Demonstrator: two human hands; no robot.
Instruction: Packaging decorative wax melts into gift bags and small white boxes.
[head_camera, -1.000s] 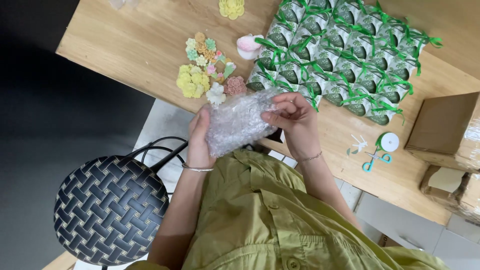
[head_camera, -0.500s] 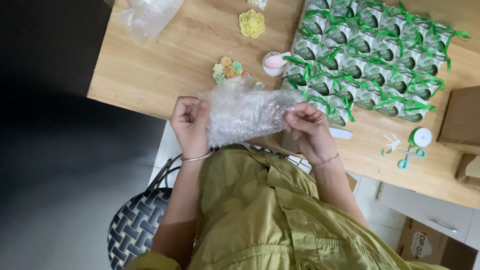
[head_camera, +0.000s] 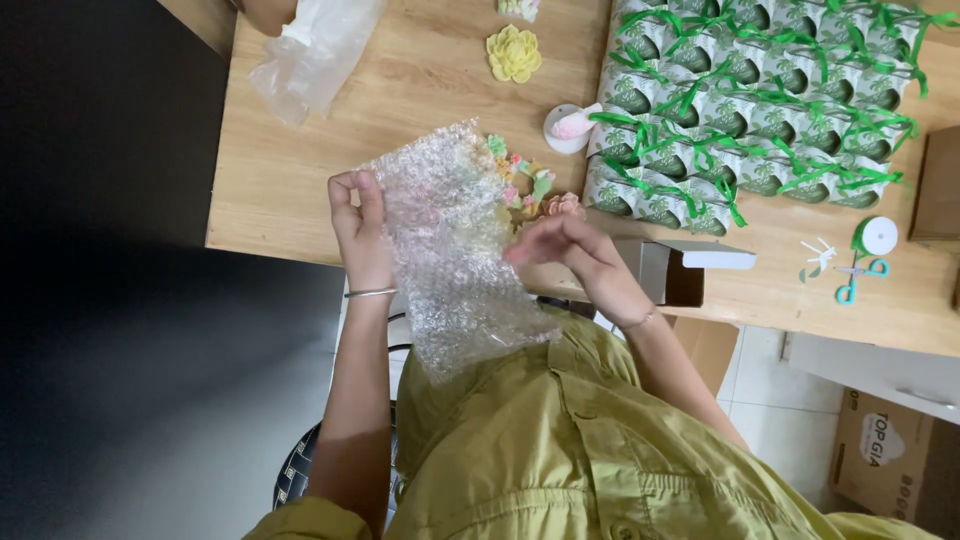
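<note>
1. Bubble wrap sheet (head_camera: 450, 240) hangs spread between the hands, pinched by the left hand (head_camera: 358, 232); the right hand (head_camera: 560, 245) lies loosely curled at its edge.
2. Small pastel flowers (head_camera: 522, 185) lie just beyond the right hand, green-ribboned packets (head_camera: 750, 110) further right.
3. Earlier the wrap was bunched between both hands; now it is opened out.

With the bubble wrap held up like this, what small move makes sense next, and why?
Probably bring the right hand back onto the bubble wrap and pinch its free edge. Only the left hand grips the sheet, which hangs loose over the wooden table edge; the right hand is open beside it.
</note>
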